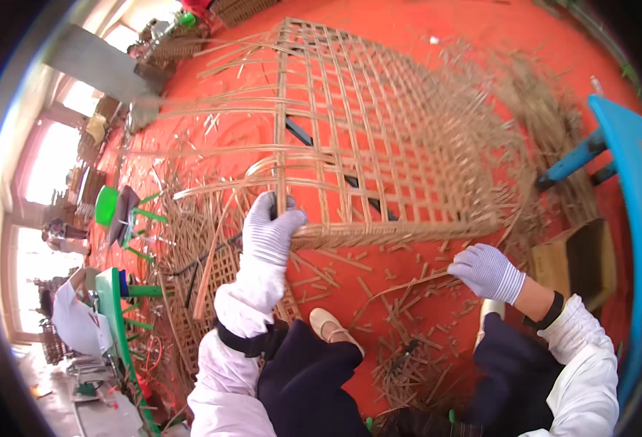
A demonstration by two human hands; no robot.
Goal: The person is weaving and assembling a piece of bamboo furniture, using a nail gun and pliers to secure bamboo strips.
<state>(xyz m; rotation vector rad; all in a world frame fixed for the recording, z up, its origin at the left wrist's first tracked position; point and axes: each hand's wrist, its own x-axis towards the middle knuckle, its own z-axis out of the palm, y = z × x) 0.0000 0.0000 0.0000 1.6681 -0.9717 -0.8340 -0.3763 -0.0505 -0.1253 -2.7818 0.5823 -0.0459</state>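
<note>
Lattice is gripped by left hand, 9 o'clock; strip is pinched by right hand, 4 o'clock, held end hidden

From my remote seat I count one gloved left hand, one gloved right hand, one held woven lattice, one long strip, two black wristbands, two pale shoes, one open cardboard box and one blue stand. The short pieces are too many to number.
</note>
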